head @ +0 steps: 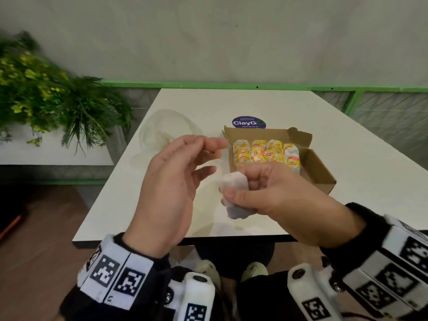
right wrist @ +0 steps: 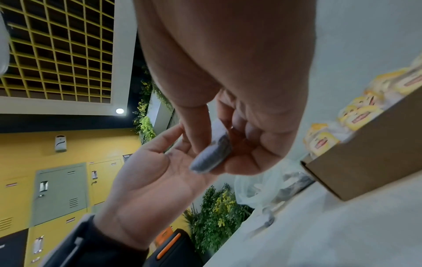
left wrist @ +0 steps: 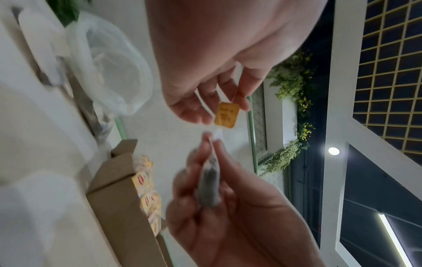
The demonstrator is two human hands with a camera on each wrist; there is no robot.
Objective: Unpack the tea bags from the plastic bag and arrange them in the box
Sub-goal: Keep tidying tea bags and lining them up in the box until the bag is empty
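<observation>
Box (head: 320, 172) on the table (head: 347, 126), its rows nearly filled with yellow-tagged tea bags (head: 266, 152); a strip along its right side remains bare. The plastic bag (head: 162, 133) lies crumpled left of the box; whether it is empty cannot be told. Judged near completion: 1 bag (head: 234, 195) in hand remains to be placed. Right hand (head: 273, 193) holds this bag above the table, in front of the box, thumb and fingers curled round it. Left hand (head: 171, 181) stands just beside it, palm mostly open; in the left wrist view its fingertips (left wrist: 243, 101) pinch the yellow tag (left wrist: 226, 115), apparently this bag's, above the pouch.
</observation>
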